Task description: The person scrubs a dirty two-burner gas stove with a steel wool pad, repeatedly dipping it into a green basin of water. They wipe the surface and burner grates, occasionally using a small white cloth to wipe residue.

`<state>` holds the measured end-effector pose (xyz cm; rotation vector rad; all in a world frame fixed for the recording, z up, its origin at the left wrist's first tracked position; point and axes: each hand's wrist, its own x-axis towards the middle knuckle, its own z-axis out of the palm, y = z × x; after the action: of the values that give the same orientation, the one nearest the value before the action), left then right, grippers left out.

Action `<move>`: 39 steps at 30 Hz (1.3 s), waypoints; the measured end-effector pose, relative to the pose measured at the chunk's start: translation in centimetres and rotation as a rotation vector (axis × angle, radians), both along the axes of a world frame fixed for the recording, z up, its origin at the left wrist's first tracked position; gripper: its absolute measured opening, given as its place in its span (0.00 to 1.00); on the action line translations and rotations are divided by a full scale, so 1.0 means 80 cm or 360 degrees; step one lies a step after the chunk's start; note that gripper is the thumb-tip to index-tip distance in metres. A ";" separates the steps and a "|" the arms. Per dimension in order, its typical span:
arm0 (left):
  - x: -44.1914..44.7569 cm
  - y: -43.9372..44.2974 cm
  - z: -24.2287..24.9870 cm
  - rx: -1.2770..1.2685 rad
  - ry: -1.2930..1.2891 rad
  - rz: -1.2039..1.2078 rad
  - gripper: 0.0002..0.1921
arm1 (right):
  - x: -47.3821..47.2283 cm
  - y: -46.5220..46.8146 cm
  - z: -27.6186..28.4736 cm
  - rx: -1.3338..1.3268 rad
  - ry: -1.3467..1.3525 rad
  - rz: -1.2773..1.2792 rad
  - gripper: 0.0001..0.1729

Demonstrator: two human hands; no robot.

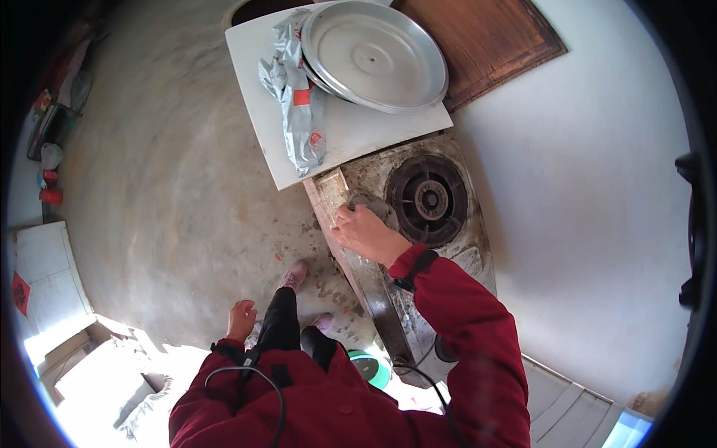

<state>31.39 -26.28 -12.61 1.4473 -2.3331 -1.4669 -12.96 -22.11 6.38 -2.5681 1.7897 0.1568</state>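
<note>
My right hand (367, 232) presses a grey, dirty rag (372, 203) onto the front part of a grimy gas stove (476, 255). The fingers curl over the cloth and hide some of it. Just right of the rag sits the dark round burner (432, 200), coated with rust or soot. Brown grease and stains cover the stove top around it. My left hand (242, 320) hangs low beside my leg, away from the stove, its fingers loosely bent and nothing visible in it.
Beyond the stove, a white board (347, 145) carries large round metal lids (386, 56) and a crumpled silver plastic bag (297, 106). A brown wooden panel (482, 45) leans by the white wall (588, 196). A green basin (376, 368) stands near my feet; black cables cross my jacket.
</note>
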 end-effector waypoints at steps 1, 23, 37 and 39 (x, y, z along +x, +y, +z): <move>0.004 0.003 -0.001 0.0013 -0.0016 0.0021 0.12 | 0.001 0.000 0.002 0.0168 -0.0001 0.0032 0.03; 0.055 0.058 -0.014 0.0095 -0.0059 0.0226 0.13 | 0.141 -0.061 -0.151 0.0475 0.0530 -0.0775 0.21; -0.044 0.047 -0.003 0.0160 0.0213 -0.0011 0.12 | 0.182 -0.022 -0.136 0.0545 0.0522 -0.0977 0.23; -0.094 0.040 0.016 0.0543 0.0282 0.0108 0.14 | 0.190 -0.015 -0.123 0.0441 0.0445 -0.0823 0.22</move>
<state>23.83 -23.08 -11.35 1.3746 -1.9839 -1.9571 2.26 -23.30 -3.50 -1.9010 2.2638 0.7208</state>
